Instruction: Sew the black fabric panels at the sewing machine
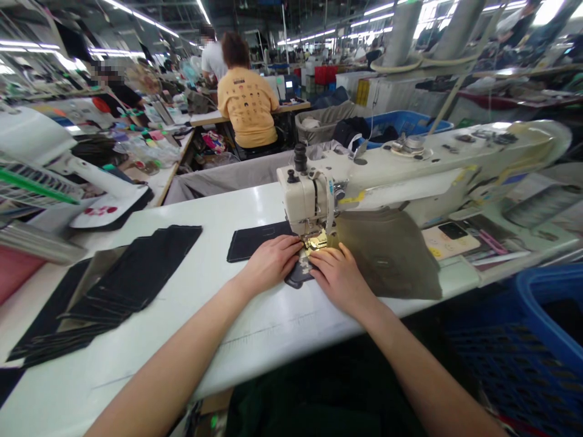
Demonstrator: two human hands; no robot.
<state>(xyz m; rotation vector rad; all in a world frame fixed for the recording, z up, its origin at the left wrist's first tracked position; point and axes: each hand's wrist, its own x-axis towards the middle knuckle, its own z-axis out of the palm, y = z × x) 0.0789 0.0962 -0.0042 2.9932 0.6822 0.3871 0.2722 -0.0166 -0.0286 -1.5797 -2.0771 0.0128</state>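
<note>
A white sewing machine (310, 197) stands across the table, its lamp lighting the presser foot (316, 241) yellow. My left hand (271, 261) lies just left of the foot, fingers stretched over a dark fabric piece (255, 240) and their tips close to the needle area. On the right side of the foot, my right hand (341, 276) rests with its fingers extended and slightly apart, beside a larger olive-brown fabric piece (387, 255). The fingers hide part of the cloth under the foot, and the needle itself cannot be made out.
Stacked dark fabric pieces (132, 285) fan out on the white table (200, 328) at left, near a white fan (109, 188). A phone (453, 230) and thread cone (542, 203) lie right. A blue basket (523, 303) stands lower right. A person (248, 106) sits ahead.
</note>
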